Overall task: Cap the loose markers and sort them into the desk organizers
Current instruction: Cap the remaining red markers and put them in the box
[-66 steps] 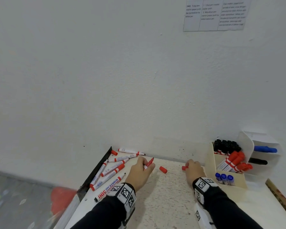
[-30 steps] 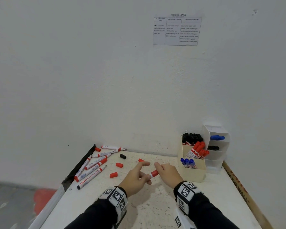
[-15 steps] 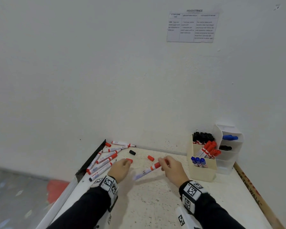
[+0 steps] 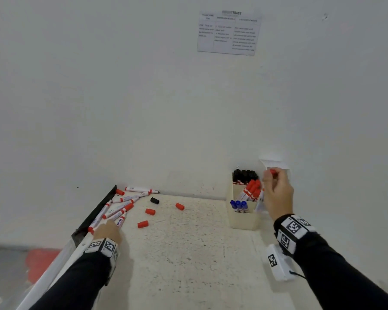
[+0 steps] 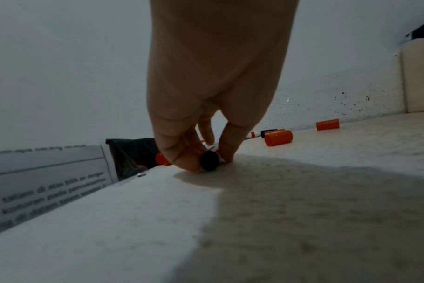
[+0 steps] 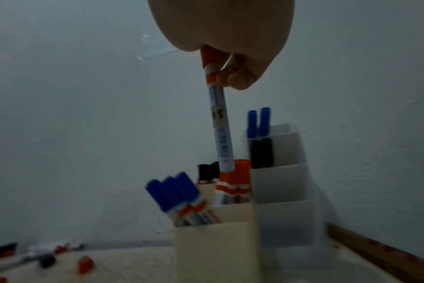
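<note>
My right hand (image 4: 276, 186) grips a capped red marker (image 6: 220, 130) by its cap end. The marker hangs upright, its lower end just over the red markers standing in the cream organizer (image 4: 243, 222). That organizer also holds black and blue markers. A white tiered organizer (image 6: 283, 183) stands behind it. At the table's left edge my left hand (image 5: 206, 162) pinches the near end of a loose marker (image 5: 208, 159) lying in the marker pile (image 4: 121, 206). Three red caps (image 4: 150, 211) and a black cap (image 4: 154, 200) lie loose on the table.
A black strip (image 4: 99, 211) runs along the table's left edge, with the floor and a red object (image 4: 40, 262) below. A wooden strip (image 6: 375, 252) lies along the right wall. A printed sheet (image 4: 227, 33) hangs on the wall.
My right hand has carried the capped red marker from the table's middle up to the cream organizer. My left hand has let go of it, moved left to the pile and pinched a marker.
</note>
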The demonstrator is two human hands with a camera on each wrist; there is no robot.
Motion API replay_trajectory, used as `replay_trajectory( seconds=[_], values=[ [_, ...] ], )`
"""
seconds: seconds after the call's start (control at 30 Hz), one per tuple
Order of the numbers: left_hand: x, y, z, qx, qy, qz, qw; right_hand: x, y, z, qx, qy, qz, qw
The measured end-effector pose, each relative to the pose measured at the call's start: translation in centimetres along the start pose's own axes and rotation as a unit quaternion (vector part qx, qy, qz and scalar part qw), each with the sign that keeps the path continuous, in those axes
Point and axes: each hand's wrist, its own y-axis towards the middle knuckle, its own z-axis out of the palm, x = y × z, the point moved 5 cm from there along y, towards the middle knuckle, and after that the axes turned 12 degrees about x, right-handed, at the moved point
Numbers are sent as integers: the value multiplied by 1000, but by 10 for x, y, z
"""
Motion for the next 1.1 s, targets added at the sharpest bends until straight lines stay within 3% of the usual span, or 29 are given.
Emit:
replay_trajectory(
  seconds=[0.17,0.37,0.5,0.63,0.77,1.0,1.1],
  values=[
    [0,-3,4,-10,-84,-41,996,-41,-4,-34,-50,-104,13,993],
    [-3,-3,0,14,-195,-52,979,-83,-14,-23,-25,-123,80,989],
    [-11,-8,-6,-1,-270,-24,962,-95,-10,-7,7,-112,99,989],
    [-20,-13,-6,5,-387,-7,922,-102,-6,3,27,-105,144,984],
    [-34,-19,0,49,-492,2,869,-107,-10,18,102,-122,226,961],
    [-53,-31,8,116,-540,-12,833,-99,-17,25,108,-112,211,965],
    [-57,-35,10,138,-546,-6,826,-91,-19,24,31,-128,169,977]
  ],
)
